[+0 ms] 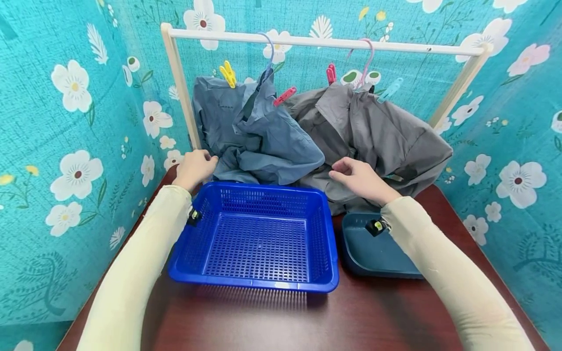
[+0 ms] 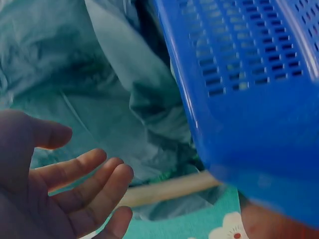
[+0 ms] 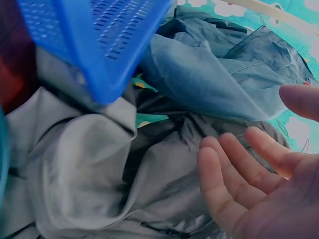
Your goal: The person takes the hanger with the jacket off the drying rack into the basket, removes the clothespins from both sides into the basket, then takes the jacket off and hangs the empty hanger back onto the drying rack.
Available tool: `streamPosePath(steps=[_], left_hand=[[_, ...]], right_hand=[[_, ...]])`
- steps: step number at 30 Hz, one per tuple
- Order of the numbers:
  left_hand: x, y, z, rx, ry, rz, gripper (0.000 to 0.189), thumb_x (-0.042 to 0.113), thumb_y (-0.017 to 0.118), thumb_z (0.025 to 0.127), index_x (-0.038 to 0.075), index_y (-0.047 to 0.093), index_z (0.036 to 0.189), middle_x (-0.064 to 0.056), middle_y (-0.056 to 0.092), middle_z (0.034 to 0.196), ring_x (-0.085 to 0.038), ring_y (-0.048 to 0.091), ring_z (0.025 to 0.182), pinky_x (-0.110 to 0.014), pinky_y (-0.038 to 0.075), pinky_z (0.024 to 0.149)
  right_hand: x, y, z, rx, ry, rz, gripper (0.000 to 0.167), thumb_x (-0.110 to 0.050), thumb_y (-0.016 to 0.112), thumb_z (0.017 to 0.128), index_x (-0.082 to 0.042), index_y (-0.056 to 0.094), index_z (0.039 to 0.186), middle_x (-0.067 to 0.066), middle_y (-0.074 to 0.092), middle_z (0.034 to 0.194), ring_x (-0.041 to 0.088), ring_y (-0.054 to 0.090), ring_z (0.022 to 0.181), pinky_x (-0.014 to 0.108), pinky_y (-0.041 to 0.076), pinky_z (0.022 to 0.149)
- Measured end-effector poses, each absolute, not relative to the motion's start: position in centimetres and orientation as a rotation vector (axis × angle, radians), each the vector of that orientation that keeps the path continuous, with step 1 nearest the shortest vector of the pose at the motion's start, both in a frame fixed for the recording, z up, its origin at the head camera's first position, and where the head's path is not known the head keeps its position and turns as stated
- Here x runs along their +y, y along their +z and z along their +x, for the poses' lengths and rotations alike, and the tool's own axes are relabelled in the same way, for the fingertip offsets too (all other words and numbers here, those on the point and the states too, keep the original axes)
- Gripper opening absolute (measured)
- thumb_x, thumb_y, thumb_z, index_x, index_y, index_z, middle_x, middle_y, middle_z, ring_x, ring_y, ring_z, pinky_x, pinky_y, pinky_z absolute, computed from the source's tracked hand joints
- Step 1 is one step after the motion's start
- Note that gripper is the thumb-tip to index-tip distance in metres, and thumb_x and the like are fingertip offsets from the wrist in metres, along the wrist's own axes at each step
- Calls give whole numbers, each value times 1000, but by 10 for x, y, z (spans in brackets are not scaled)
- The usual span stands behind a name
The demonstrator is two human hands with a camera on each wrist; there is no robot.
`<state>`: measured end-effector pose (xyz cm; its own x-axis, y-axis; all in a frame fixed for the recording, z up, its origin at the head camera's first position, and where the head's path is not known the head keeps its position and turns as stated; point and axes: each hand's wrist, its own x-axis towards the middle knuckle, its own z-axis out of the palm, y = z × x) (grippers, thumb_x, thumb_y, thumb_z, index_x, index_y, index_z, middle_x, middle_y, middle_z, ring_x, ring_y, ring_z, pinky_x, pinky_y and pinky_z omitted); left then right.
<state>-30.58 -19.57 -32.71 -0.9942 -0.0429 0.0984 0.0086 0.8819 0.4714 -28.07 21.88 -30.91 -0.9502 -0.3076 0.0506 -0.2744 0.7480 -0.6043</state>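
Note:
A blue-grey garment [image 1: 281,141] hangs from a blue hanger [image 1: 270,51] on the rack, with a yellow clothespin [image 1: 228,74] and a red clothespin [image 1: 285,96] on it. Beside it a grey garment [image 1: 386,126] hangs from a pink hanger [image 1: 370,58], with a red and a light blue clothespin [image 1: 390,89]. My left hand [image 1: 196,168] is by the lower left of the blue-grey garment, fingers loosely bent, nothing in it. In front of the grey garment, my right hand [image 1: 361,179] holds nothing, its fingers apart in the right wrist view.
A blue perforated basket [image 1: 256,285] stands on the dark red table [image 1: 246,321] between the forearms. Right of it is a dark teal tray [image 1: 382,248], partly under the right forearm. The white rack bar [image 1: 307,41] spans the back, before a flowered curtain [image 1: 39,136].

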Motion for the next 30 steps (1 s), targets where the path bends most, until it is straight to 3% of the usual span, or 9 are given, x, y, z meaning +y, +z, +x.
streamPosePath(steps=[4,7,9,11,14,17,25,28,30], left_hand=[[-207,-320,-308,-2948,-703,130,44,39,38,98,3,60,86,-21,59,88,-39,56,83,-53,44,70],[-212,-313,-309,-2988,-691,237,48,41,36,98,1,57,83,-27,57,97,-46,52,95,-59,38,84],[-216,-310,-312,-3012,-715,299,54,45,35,97,-3,59,95,-31,53,112,-50,47,107,-64,31,91],[-221,-310,-316,-2997,-798,307,60,47,35,97,-7,53,118,-34,46,126,-51,41,116,-64,28,96],[-228,-313,-322,-2925,-982,285,72,49,36,97,-7,29,143,-32,34,140,-48,34,126,-59,30,99],[-232,-317,-328,-2811,-1189,217,80,48,39,97,-1,7,150,-29,25,146,-45,29,131,-56,28,102],[-232,-331,-343,-2614,-1433,130,70,42,41,99,7,9,151,-22,35,142,-37,41,124,-49,37,97],[-229,-334,-346,-2562,-1459,86,61,36,41,100,4,19,147,-24,38,136,-37,43,118,-47,37,94],[-228,-335,-348,-2544,-1428,67,47,33,39,101,0,32,134,-24,42,123,-36,45,108,-45,38,88]], right_hand=[[209,-302,-287,2886,-1014,-477,49,-46,55,93,-7,53,124,11,57,119,26,55,108,44,42,89],[203,-298,-293,2881,-1033,-479,50,-47,54,94,-9,51,127,10,56,123,26,54,110,44,42,89],[199,-296,-296,2871,-1056,-480,50,-47,54,94,-10,50,128,10,55,125,26,53,111,44,42,90],[195,-295,-299,2860,-1081,-485,51,-47,54,94,-12,49,130,9,54,126,25,52,113,44,41,91],[190,-294,-303,2851,-1120,-511,51,-45,54,94,-12,48,132,10,53,128,26,51,115,44,41,92],[185,-294,-308,2854,-1155,-548,50,-41,54,95,-11,47,134,11,53,128,26,52,114,44,42,91],[173,-293,-317,2901,-1198,-599,44,-31,55,96,-10,49,135,12,57,120,27,54,112,43,42,89],[169,-292,-319,2920,-1233,-617,39,-25,56,97,-9,52,132,13,59,115,28,56,109,43,43,88],[166,-291,-320,2928,-1252,-634,37,-21,56,96,-8,53,131,14,60,112,28,56,108,43,43,87]])
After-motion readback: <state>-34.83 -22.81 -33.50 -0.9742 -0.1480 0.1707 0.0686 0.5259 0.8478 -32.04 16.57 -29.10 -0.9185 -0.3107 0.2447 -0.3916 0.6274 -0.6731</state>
